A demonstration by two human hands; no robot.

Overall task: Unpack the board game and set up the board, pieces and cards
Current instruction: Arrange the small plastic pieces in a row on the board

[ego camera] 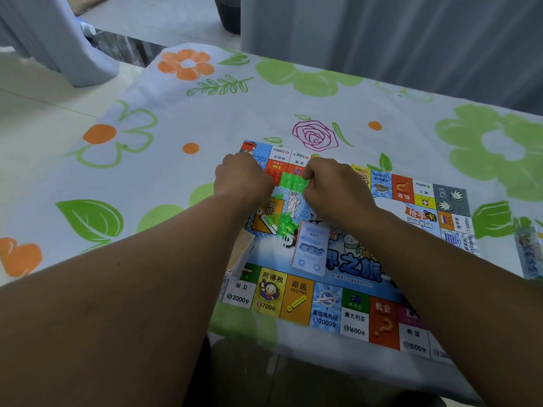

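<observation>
The colourful game board [355, 312] lies flat on the flowered tablecloth. Above its far left part, my left hand [242, 179] and my right hand [335, 186] both pinch a strip of joined green plastic pieces [293, 181], one hand at each end. Loose green pieces [280, 221] lie on the board below the strip. A stack of pale blue paper money [310, 249] rests on the board's middle. A stack of yellow cards [242, 251] sits at the board's left edge, partly behind my left forearm.
The table [164, 118] wears a white cloth with green and orange flowers. A clear packet [530, 251] lies at the right edge. A grey chair leg [82, 54] stands beyond the table's far left, and a grey curtain [411, 39] hangs behind.
</observation>
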